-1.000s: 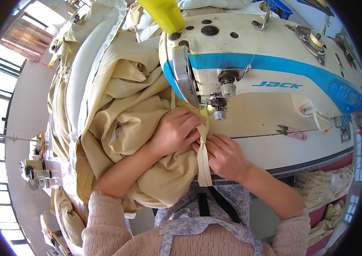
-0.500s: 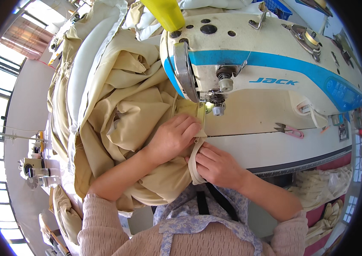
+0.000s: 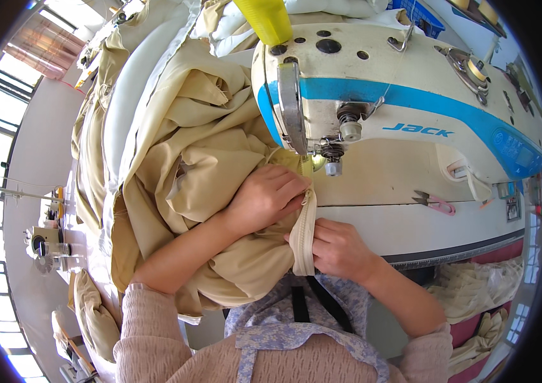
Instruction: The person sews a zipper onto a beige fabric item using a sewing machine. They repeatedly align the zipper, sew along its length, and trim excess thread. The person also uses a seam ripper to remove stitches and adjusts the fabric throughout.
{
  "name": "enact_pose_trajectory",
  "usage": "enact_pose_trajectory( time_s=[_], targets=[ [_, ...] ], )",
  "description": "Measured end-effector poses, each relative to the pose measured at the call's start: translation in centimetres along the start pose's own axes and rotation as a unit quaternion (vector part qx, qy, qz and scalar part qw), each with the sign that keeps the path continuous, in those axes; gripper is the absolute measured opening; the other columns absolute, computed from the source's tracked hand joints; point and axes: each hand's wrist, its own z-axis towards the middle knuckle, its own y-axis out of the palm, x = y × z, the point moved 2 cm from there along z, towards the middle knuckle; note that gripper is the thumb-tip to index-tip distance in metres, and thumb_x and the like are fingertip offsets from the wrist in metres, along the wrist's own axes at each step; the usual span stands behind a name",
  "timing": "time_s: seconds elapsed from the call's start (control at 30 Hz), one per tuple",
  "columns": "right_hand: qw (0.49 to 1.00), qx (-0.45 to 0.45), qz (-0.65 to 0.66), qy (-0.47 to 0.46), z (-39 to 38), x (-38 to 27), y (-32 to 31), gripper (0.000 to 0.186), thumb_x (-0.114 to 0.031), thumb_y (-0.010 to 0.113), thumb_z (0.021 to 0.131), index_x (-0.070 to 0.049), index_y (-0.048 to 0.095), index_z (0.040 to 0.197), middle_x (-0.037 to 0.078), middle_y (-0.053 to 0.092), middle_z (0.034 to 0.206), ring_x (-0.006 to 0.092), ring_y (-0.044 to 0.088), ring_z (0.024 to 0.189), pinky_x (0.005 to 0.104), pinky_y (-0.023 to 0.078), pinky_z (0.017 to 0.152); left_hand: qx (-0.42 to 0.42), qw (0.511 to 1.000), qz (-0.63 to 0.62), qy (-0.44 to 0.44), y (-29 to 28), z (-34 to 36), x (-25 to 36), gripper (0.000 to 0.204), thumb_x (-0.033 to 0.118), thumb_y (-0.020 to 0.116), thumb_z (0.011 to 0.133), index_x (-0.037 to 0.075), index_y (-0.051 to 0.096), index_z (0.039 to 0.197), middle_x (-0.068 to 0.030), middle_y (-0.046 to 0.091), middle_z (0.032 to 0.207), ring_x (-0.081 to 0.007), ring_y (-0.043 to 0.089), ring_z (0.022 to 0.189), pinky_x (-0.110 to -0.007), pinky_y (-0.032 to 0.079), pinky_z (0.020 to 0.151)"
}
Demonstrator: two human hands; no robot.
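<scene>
The left hand (image 3: 272, 195) has a narrow grip, with its fingers pinched on the top part of a pale zipper (image 3: 305, 236). The right hand (image 3: 338, 249) has a narrow grip too. It holds the side of the zipper lower down, and some of its fingertips are hidden behind it. The zipper hangs between the two hands, in front of the sewing machine, and its low end reaches the front edge of the table (image 3: 386, 223). Its little teeth show.

A big heap of tan cloth (image 3: 213, 172) lies under the left hand and arm, all bumpy and folded. The sewing machine (image 3: 360, 83) is white with a blue stripe, and stands just past the hands. A small light (image 3: 317, 163) glows near its needle, but the needle itself is hard to see.

To the right, little snips (image 3: 435, 203) with a pink handle lie on the table. A ruler strip (image 3: 424, 256) runs along the table's front edge. A yellow cup (image 3: 267, 24) is by the top of the machine, and a blue basket (image 3: 429, 27) is behind it. Puffy white cloth (image 3: 131, 105) lies on the far left of the heap. The person wears a flowery apron (image 3: 309, 341) over a pink sweater (image 3: 149, 325).
</scene>
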Motion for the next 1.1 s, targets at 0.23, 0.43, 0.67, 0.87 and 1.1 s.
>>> enact_pose_trajectory(
  time_s=[0.23,0.43,0.67,0.87,1.1],
  targets=[
    [0.998,-0.009,0.006,0.055,1.5,1.0,-0.4,0.030,-0.007,0.077,0.078,-0.006,0.078,0.108,0.007,0.072,0.091,0.0259,0.068,0.080,0.0358,0.060,0.072,0.002,1.000,-0.006,0.012,0.4,0.0,-2.4,0.034,0.012,0.081,0.081,0.006,0.071,0.112,-0.0091,0.073,0.106,-0.0292,0.069,0.099,-0.043,0.053,0.089],
    [0.999,-0.016,-0.033,0.001,1.0,-0.5,-0.1,0.025,-0.008,0.075,0.078,-0.006,0.075,0.103,0.005,0.068,0.097,0.0235,0.065,0.093,0.0357,0.057,0.081,0.054,0.979,0.194,-0.005,-7.1,0.4,-2.6,0.034,0.019,0.080,0.086,0.009,0.071,0.117,-0.0054,0.074,0.121,-0.0290,0.065,0.120,-0.056,0.039,0.111],
    [0.991,-0.099,-0.037,-0.078,1.2,-3.0,1.0,0.045,-0.012,0.068,0.084,-0.013,0.072,0.129,0.003,0.065,0.108,0.0208,0.061,0.099,0.0353,0.051,0.092,-0.126,0.880,0.428,-0.161,-16.0,-0.6,-8.7,0.050,0.052,0.054,0.102,0.013,0.068,0.129,-0.0076,0.074,0.110,-0.0286,0.069,0.102,-0.053,0.047,0.099],
    [0.985,-0.080,-0.103,-0.114,0.6,-5.2,2.3,0.055,-0.018,0.063,0.087,-0.019,0.065,0.142,0.001,0.062,0.104,0.0185,0.060,0.101,0.0346,0.050,0.092,-0.456,0.758,0.349,-0.310,-13.4,-8.4,0.8,0.054,0.041,0.054,0.102,0.003,0.059,0.140,-0.0141,0.071,0.097,-0.0260,0.070,0.083,-0.043,0.055,0.074],
    [0.978,-0.085,-0.034,-0.187,-0.1,-5.9,2.7,0.040,-0.015,0.064,0.087,-0.015,0.072,0.126,0.001,0.067,0.108,0.0210,0.063,0.107,0.0367,0.049,0.105,-0.301,0.911,0.261,-0.108,-10.0,-5.2,2.4,0.047,0.019,0.053,0.098,0.005,0.056,0.143,-0.0177,0.066,0.106,-0.0304,0.066,0.101,-0.038,0.058,0.079]
  ],
)
